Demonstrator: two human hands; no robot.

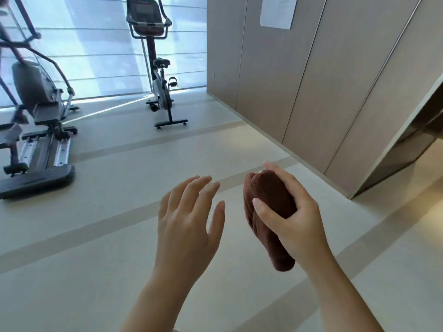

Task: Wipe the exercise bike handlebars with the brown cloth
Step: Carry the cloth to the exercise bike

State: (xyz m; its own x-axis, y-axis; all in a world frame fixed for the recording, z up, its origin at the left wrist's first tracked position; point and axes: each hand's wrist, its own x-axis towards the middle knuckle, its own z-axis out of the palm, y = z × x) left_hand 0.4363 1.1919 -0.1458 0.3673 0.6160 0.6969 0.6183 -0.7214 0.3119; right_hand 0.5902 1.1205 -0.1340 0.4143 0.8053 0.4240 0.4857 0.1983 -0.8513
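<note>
Brown cloth [268, 212] bunched into a thick roll, clamped in right hand [294, 216]: thumb across the near face, fingers wrapped round the far side, lower end hanging free below the palm. Held in mid-air over pale floor [96, 271], nothing under it but the darker floor stripes.

Left hand [189, 224] just beside the cloth, not touching; fingers spread apart, palm turned toward the cloth, empty.

Exercise bike [155, 68] well apart from both hands, standing at the far edge of the floor against the bright window [96, 44]. Handlebars [165, 22] at the top of its post, around a dark console; untouched. Saddle and pedal visible lower down.

Elliptical trainer [36, 116] at the floor's left edge, partly cut off. Beige wall panels [311, 80] along the right edge, white sheet [278, 10] fixed high on one panel.
</note>
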